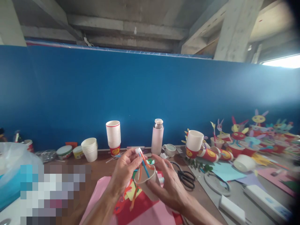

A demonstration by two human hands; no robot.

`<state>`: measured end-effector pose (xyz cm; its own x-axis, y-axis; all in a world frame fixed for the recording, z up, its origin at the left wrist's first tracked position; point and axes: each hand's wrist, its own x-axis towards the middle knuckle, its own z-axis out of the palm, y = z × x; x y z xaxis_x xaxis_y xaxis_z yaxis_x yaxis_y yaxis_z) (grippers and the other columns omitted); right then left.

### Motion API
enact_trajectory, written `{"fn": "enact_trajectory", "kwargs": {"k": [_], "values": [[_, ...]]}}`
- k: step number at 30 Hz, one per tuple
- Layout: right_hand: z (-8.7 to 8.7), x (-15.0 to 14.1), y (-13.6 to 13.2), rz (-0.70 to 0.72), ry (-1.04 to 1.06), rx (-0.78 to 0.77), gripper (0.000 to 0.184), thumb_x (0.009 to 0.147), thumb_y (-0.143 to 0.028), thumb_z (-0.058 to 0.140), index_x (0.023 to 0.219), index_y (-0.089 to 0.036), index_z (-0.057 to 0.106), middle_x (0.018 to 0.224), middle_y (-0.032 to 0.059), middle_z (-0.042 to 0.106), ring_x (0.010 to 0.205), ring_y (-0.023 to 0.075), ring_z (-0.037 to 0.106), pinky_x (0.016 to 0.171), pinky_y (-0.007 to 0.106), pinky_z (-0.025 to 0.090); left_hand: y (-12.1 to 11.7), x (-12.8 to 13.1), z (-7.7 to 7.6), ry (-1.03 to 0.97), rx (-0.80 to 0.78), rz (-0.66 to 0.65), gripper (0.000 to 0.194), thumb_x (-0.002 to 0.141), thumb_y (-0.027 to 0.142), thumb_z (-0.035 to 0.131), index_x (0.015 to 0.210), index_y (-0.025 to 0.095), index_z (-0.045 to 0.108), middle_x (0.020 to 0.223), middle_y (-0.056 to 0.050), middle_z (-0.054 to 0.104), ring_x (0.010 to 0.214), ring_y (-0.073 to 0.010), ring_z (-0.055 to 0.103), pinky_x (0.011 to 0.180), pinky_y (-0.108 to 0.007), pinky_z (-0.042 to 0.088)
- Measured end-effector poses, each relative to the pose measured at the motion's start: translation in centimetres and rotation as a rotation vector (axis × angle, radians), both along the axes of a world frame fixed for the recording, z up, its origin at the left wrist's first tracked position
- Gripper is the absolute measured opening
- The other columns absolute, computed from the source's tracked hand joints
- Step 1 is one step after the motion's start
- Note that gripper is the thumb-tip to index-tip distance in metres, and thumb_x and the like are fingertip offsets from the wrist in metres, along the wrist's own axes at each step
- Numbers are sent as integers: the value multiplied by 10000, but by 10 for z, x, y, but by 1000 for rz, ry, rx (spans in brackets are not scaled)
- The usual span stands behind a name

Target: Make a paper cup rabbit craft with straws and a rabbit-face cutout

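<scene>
A beige paper cup (145, 184) is held in front of me above a pink and red paper sheet (140, 212). Blue and orange strips (143, 164) rise from its mouth, and an orange strip hangs below the cup. My left hand (124, 170) pinches the strips near a small white tip (138, 152). My right hand (168, 187) wraps the cup's right side, fingers spread. The cup's lower part is partly hidden by my right hand.
Stacked white paper cups (113, 134) and a pale pink vacuum flask (157, 137) stand by the blue wall. Black-handled scissors (185, 176) lie to the right, beside red paper-cup crafts (239, 140). A white power strip (267, 203) lies at front right, and a plastic bag (14, 165) at left.
</scene>
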<state>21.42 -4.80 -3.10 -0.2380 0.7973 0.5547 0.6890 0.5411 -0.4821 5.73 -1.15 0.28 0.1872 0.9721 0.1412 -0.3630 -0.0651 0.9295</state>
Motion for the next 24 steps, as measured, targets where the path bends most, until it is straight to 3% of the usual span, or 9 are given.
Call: {"fn": "enact_trajectory", "kwargs": {"k": [7, 12, 14, 16, 18, 20, 24], "values": [[2, -2, 0, 48, 16, -23, 587, 722, -227, 522, 1262, -251, 293, 1027, 41, 603, 990, 231, 524, 992, 466, 234, -4, 0, 0, 44, 41, -55, 258, 633, 202, 693, 875, 150, 619, 714, -41, 664, 629, -151, 611, 619, -239, 451], [-3, 5, 2, 26, -73, 108, 630, 770, -336, 524, 1306, -228, 213, 1203, 102, 503, 1109, 280, 451, 1013, 537, 123, 5, -8, -5, 67, -3, -81, 251, 637, 233, 693, 865, 133, 658, 719, -65, 680, 678, -178, 623, 679, -272, 457], [-3, 12, 0, -7, -64, 244, 676, 748, -398, 552, 1305, -198, 225, 1256, 134, 435, 1153, 317, 391, 995, 538, 163, 11, -14, -6, 64, -15, -42, 266, 640, 227, 693, 888, 142, 648, 735, -55, 679, 675, -170, 625, 679, -273, 461], [-2, 18, -1, -30, 25, 313, 582, 738, -400, 565, 1228, -193, 329, 1183, 133, 471, 1090, 308, 435, 928, 477, 300, 16, -22, -5, 57, -45, -12, 253, 641, 226, 692, 875, 146, 636, 715, -42, 672, 620, -156, 623, 627, -259, 466], [-1, 21, -2, -40, 117, 225, 398, 745, -377, 564, 1076, -199, 435, 1001, 95, 546, 919, 252, 519, 788, 380, 407, 19, -28, -3, 31, -78, 17, 247, 630, 227, 699, 850, 143, 625, 674, -31, 662, 573, -146, 617, 563, -235, 458], [-2, 19, 0, -29, 171, 23, 310, 737, -382, 580, 964, -200, 476, 858, 49, 567, 770, 200, 535, 668, 312, 429, 21, -32, -2, -1, -86, 53, 250, 618, 223, 706, 836, 138, 618, 643, -19, 650, 557, -136, 612, 541, -218, 454], [-6, 3, 6, 79, 279, -286, 504, 668, -327, 655, 1112, -216, 444, 972, 33, 583, 788, 179, 540, 641, 264, 436, 21, -32, -3, -19, -38, 88, 250, 623, 215, 706, 841, 129, 617, 693, -29, 658, 623, -136, 620, 610, -225, 476]]}}
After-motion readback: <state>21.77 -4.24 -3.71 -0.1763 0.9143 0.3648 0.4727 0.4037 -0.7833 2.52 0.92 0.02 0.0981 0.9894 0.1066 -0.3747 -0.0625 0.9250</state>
